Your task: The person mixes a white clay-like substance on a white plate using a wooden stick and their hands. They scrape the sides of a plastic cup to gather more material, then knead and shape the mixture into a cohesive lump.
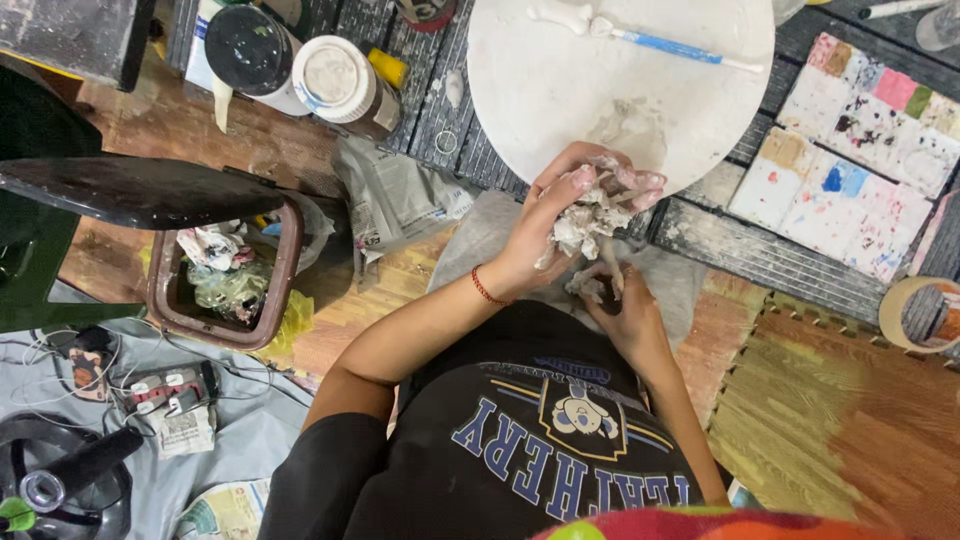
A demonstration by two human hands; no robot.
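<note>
The person is sitting over a low work surface, kneading a lump of pale clay [590, 222] just at the near edge of a round white board [560, 90]. The left hand [555, 215] is curling over the lump from the left, fingers wrapped around it and smeared with white. The right hand [618, 305] is sitting just below it, nearer the body, pinching a smaller bit of clay [585, 287]; how tightly those fingers are closing I cannot tell. The two hands are working close together, almost touching. A thin red bracelet [487, 288] is circling the left wrist.

On the far side of the board a blue-handled modelling tool [665, 45] is lying at a slant. To the right, a paint-stained tile palette [860, 150] is resting on the dark slatted surface [770, 250], and a roll of tape [920, 312] is sitting at the right edge. To the left, two paint jars [300, 70] are lying on their sides, crumpled newspaper [400, 200] is spreading beneath them, and a brown bin [225, 280] full of scraps is standing on the wooden floor [850, 430].
</note>
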